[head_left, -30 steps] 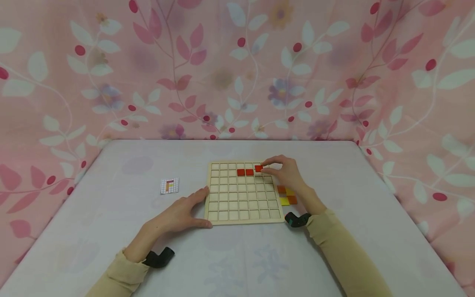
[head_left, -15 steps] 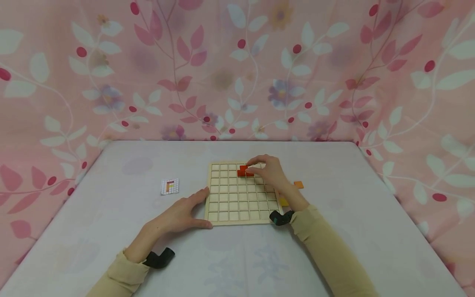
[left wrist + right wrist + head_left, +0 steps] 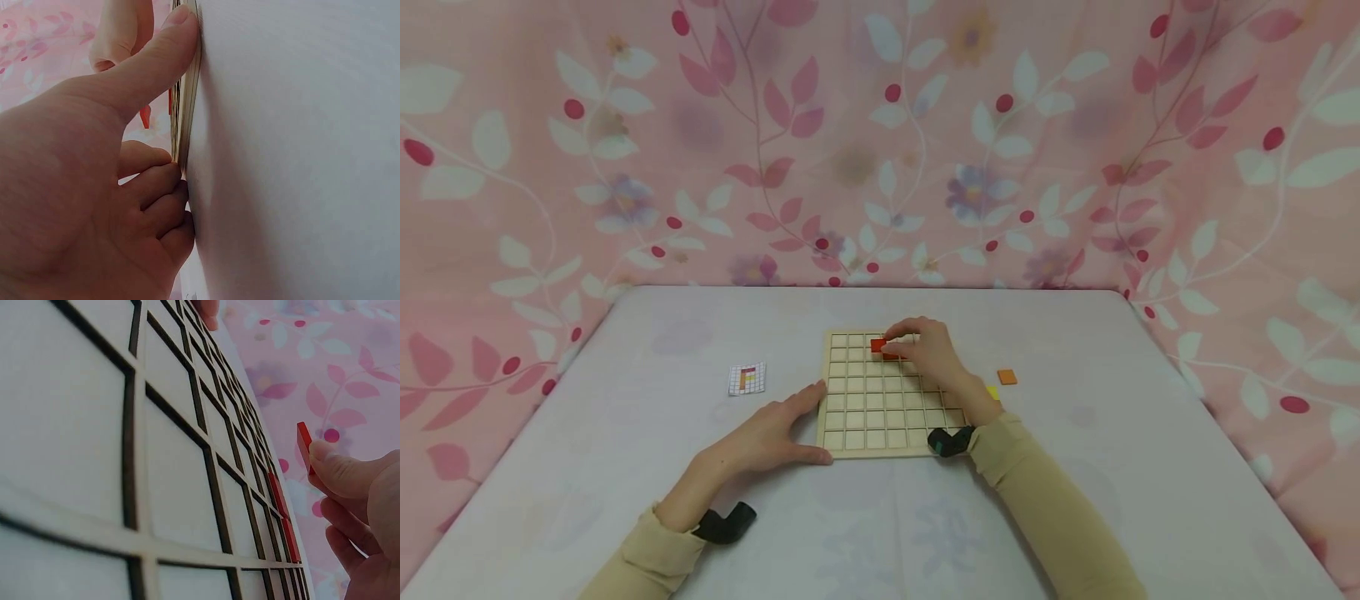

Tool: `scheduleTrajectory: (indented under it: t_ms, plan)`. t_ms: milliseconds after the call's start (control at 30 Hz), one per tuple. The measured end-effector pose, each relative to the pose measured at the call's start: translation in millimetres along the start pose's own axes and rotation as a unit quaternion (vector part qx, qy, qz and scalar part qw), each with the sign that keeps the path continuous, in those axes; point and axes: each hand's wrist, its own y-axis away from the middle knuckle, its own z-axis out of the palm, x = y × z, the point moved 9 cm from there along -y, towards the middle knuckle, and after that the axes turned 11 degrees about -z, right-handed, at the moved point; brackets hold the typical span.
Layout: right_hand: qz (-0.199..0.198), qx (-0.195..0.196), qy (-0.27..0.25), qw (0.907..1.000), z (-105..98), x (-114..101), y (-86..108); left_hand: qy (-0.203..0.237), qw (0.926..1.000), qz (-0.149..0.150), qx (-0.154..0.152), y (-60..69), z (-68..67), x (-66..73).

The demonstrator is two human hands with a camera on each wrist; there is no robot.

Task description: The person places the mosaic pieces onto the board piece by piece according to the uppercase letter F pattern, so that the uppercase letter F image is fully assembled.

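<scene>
Head view: I judge the step in hand as tile-placing on the gridded board (image 3: 876, 419); the next move calls for squaring the piece over its cell, lowering it flat and letting go.
Left hand (image 3: 763, 432): nearest me, spread wide — thumb and finger braced against the board's edges.
Board count: one, flat on the table (image 3: 865, 525).
Loose tiles: two that I can see, off the board's right side — a yellow tile (image 3: 993, 392) (partly hidden by the wrist) and, farther out, an orange tile (image 3: 1007, 377).
Card (image 3: 747, 379): one, printed with a coloured grid, left of the board.
Right hand (image 3: 932, 350): narrow pinch on one red tile (image 3: 304, 447), held above the far rows, clear of the board.
Seated red tiles (image 3: 278, 495): two, in neighbouring cells.
Backdrop (image 3: 850, 125): floral cloth, beyond the table.
</scene>
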Motion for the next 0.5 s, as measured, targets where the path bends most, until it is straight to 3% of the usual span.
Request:
scheduleTrajectory:
  t_ms: [500]
  plan:
    - [0.019, 0.006, -0.026, 0.9995, 15, 13, -0.8, 0.002, 1.0, -0.003, -0.003, -0.2, 0.1, 0.2]
